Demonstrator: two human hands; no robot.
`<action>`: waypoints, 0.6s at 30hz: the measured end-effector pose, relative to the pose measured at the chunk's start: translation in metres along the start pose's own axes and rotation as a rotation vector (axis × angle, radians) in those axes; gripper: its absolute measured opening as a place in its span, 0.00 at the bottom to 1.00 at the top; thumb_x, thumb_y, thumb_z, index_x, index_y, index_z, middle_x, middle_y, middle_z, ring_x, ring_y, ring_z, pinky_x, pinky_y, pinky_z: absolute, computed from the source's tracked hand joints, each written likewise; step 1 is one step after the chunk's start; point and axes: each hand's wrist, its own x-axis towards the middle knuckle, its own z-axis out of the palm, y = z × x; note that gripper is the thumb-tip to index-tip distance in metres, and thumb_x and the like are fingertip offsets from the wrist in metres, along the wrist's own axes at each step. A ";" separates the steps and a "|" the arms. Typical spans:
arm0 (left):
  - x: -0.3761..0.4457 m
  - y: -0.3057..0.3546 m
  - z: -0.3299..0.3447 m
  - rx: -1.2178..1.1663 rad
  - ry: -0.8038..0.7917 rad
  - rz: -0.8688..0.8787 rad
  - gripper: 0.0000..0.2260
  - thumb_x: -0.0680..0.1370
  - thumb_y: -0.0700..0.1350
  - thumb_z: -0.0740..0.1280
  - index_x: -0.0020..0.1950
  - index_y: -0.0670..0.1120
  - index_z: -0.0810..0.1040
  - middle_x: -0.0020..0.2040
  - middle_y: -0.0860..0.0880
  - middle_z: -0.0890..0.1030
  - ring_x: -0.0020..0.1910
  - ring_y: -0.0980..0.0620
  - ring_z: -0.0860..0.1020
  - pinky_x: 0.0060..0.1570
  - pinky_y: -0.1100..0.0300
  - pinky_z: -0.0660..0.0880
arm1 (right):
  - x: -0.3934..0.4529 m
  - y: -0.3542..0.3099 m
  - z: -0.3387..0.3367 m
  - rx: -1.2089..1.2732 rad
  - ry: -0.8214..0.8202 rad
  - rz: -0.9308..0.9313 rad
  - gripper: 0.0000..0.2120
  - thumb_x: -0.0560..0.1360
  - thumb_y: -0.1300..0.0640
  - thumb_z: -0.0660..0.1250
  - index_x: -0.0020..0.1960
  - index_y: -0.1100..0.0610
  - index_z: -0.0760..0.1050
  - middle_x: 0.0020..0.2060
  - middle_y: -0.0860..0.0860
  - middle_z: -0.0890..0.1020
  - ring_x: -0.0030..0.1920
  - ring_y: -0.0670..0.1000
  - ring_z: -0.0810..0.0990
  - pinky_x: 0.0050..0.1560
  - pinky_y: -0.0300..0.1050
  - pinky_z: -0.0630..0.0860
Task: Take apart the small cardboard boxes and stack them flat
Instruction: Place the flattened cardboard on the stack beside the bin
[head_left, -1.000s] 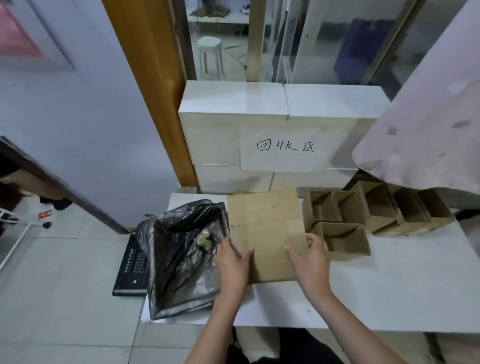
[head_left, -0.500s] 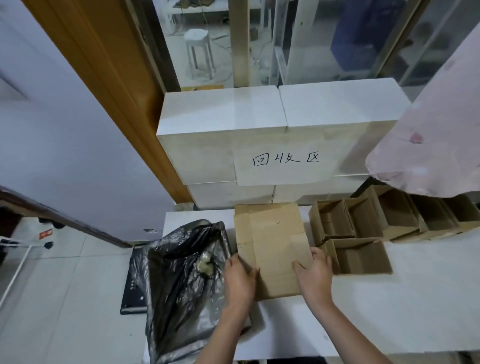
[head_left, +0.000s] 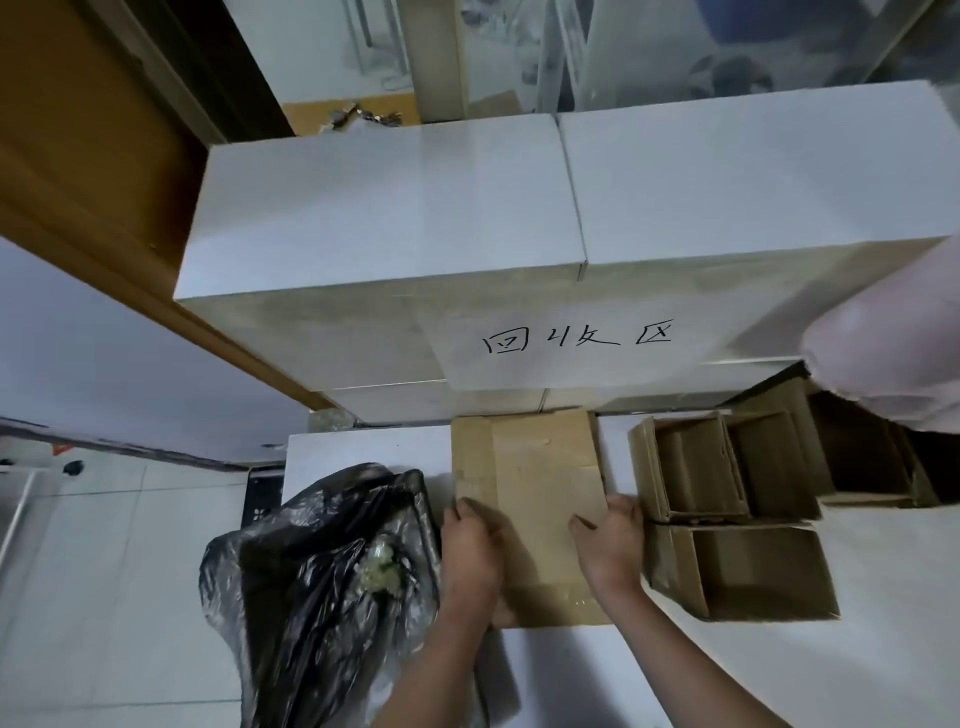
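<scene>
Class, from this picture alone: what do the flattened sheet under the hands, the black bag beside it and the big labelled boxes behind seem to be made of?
Flattened sheet: brown cardboard, matte, with fold creases. Black bag: thin plastic film, judging by its glossy crumpled wrinkles. Big labelled boxes: probably white-faced cardboard, smooth and matte; the look alone leaves that open.

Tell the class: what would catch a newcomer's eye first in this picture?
Two hands, left and right, press on a flattened cardboard box at the centre of the white table. Behind it rise big white boxes bearing a handwritten sign; a black plastic bag bulges at the left.
</scene>
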 end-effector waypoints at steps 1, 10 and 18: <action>0.006 0.001 0.003 0.006 -0.006 0.002 0.25 0.79 0.42 0.68 0.73 0.37 0.64 0.69 0.40 0.68 0.66 0.42 0.73 0.69 0.51 0.71 | 0.005 0.001 0.004 -0.006 -0.002 0.010 0.19 0.73 0.61 0.74 0.60 0.66 0.72 0.60 0.62 0.73 0.58 0.59 0.74 0.53 0.38 0.67; 0.023 0.000 0.016 0.127 0.059 0.110 0.34 0.80 0.39 0.67 0.78 0.39 0.49 0.70 0.38 0.64 0.69 0.40 0.68 0.71 0.51 0.68 | 0.024 0.007 0.024 -0.069 -0.037 0.089 0.25 0.73 0.56 0.74 0.64 0.62 0.67 0.61 0.61 0.75 0.58 0.61 0.78 0.52 0.51 0.79; 0.028 0.002 0.045 0.347 0.089 0.429 0.30 0.85 0.49 0.49 0.80 0.54 0.33 0.78 0.49 0.27 0.77 0.48 0.28 0.78 0.50 0.34 | 0.021 0.007 0.041 -0.574 -0.019 -0.476 0.39 0.79 0.49 0.62 0.81 0.58 0.46 0.80 0.59 0.46 0.80 0.59 0.47 0.77 0.53 0.58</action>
